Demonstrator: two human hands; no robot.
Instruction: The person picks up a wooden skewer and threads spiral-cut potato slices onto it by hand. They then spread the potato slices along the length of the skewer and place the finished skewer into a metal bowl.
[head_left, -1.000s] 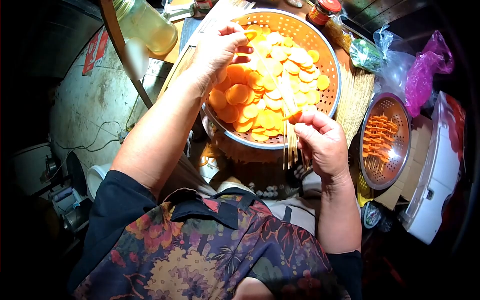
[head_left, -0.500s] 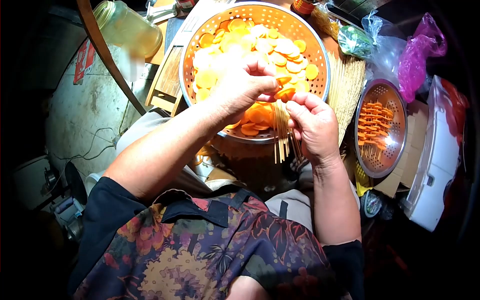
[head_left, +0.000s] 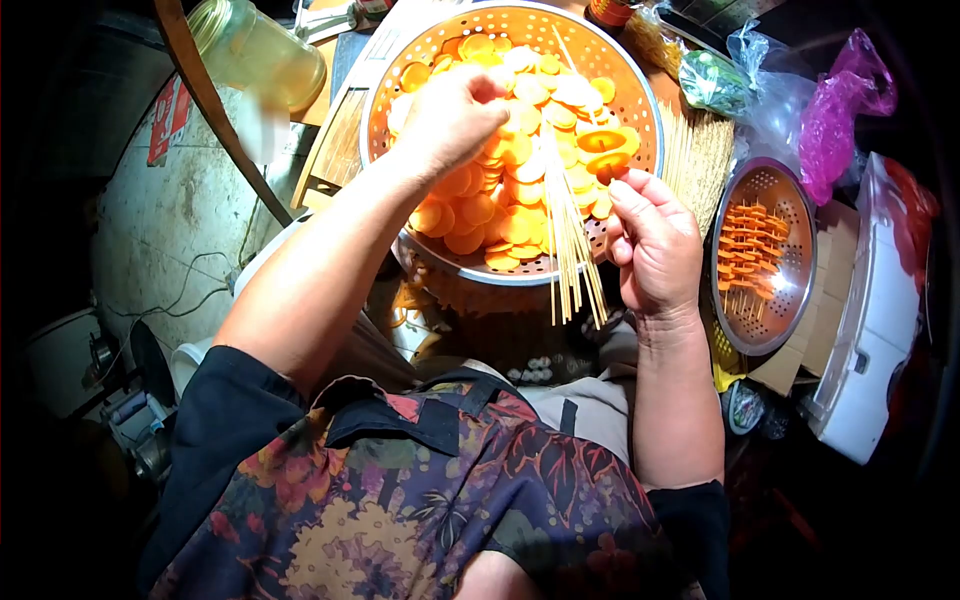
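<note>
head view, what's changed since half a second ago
The left hand has let go of the slices at the right hand and moved up-left over the colander. The right hand shifted slightly right, still holding them. The small colander and its skewers stayed put.

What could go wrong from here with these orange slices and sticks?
The thin sticks jut out past the near rim of the large colander, so a bump from the right hand close by might knock some off. The slices held up in that hand could slip or split if pinched too hard.
</note>
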